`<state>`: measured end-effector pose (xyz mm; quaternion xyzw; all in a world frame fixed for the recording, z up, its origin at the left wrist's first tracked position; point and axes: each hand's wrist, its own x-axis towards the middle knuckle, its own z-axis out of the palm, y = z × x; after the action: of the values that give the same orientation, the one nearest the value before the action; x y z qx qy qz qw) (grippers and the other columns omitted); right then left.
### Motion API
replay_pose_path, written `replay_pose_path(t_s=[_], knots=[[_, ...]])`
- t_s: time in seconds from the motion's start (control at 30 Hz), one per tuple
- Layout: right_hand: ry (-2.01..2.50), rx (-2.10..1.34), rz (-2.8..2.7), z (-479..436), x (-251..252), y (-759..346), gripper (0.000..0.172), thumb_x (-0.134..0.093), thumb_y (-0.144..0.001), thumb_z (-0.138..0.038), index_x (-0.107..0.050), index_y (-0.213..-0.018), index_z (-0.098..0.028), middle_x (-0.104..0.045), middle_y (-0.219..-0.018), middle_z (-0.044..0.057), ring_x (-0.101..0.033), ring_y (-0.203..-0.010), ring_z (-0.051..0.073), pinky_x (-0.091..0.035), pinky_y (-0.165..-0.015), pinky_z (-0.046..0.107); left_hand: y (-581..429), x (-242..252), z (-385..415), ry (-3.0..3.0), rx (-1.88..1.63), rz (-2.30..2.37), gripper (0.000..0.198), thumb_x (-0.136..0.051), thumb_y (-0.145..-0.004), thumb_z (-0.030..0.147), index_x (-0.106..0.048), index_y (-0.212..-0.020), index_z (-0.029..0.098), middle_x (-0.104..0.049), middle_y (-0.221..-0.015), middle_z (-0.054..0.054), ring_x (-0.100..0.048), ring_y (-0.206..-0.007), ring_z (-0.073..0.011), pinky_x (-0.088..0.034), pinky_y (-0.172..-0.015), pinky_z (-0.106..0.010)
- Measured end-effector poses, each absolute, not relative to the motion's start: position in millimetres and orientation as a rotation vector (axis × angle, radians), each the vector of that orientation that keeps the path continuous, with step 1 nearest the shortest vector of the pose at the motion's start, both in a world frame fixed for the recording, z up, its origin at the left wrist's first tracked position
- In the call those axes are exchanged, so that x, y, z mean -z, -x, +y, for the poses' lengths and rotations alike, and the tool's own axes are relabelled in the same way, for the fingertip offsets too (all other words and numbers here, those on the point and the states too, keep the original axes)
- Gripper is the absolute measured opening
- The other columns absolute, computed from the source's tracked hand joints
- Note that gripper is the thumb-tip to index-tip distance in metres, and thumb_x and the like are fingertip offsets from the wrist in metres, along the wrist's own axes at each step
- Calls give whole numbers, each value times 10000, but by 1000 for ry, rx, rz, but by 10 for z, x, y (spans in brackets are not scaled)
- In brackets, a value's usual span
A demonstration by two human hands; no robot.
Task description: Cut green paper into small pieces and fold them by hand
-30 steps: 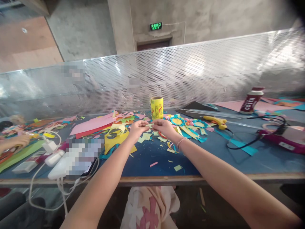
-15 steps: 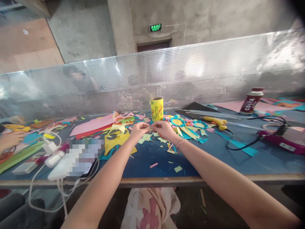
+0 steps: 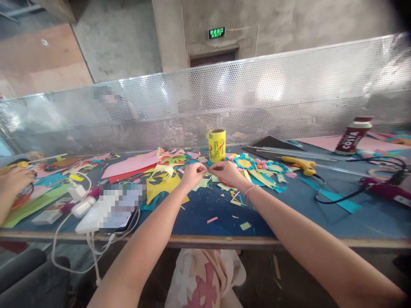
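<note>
My left hand (image 3: 194, 176) and my right hand (image 3: 226, 173) meet fingertip to fingertip above the scraps. Both are pinched closed on something too small to make out. Just behind them stands a yellow cylindrical roll (image 3: 217, 145), upright with an open top. Left of my left hand lies yellow cut paper (image 3: 163, 188) with dark openings in it. Blue, yellow and pink paper pieces, among them a blue-edged round piece (image 3: 244, 162), spread out beyond my right hand. Small pale scraps (image 3: 245, 226) dot the blue table nearer to me.
A yellow glue gun (image 3: 300, 164) with a black cord lies at the right, near clear sticks and a dark red bottle (image 3: 354, 134). At the left are a phone (image 3: 128, 216), white chargers and cables (image 3: 85, 208), and a co-worker's hand (image 3: 16, 186). A perforated metal screen (image 3: 144, 115) stands behind.
The view has swung a little left, so everything sits further right. My hands stay pinched together, their fingertips slightly closer. At the left, more of the co-worker's hand shows.
</note>
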<state>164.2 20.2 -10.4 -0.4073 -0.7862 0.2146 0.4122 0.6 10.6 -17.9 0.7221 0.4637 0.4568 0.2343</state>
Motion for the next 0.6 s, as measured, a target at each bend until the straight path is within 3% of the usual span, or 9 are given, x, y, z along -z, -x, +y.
replay_pose_path(t_s=[0.2,0.47,0.6], knots=[[1208,-274,-2019,415,155,-1873,134,-567,-695,-208,-683,-675,-145,-677,-674,56,-583,-617,153,-453,-604,264,16,136,83,-1872,-1336,1354,81,-554,-729,228,-575,-687,162,-594,-610,-3,-584,-592,-125,-468,-604,-254],[915,-765,-1897,410,223,-1802,271,-592,-725,-376,-651,-879,-162,-680,-802,46,-609,-689,147,-503,-623,259,8,148,108,-1736,-1380,1187,86,-598,-703,221,-593,-754,153,-592,-638,-2,-569,-583,-107,-461,-598,-238],[921,-819,-1881,268,191,-1636,223,-598,-710,-380,-626,-738,-160,-638,-660,24,-589,-605,137,-499,-579,255,10,134,107,-1795,-1395,1127,190,-604,-694,190,-599,-883,168,-526,-550,38,-521,-548,-100,-412,-563,-220]])
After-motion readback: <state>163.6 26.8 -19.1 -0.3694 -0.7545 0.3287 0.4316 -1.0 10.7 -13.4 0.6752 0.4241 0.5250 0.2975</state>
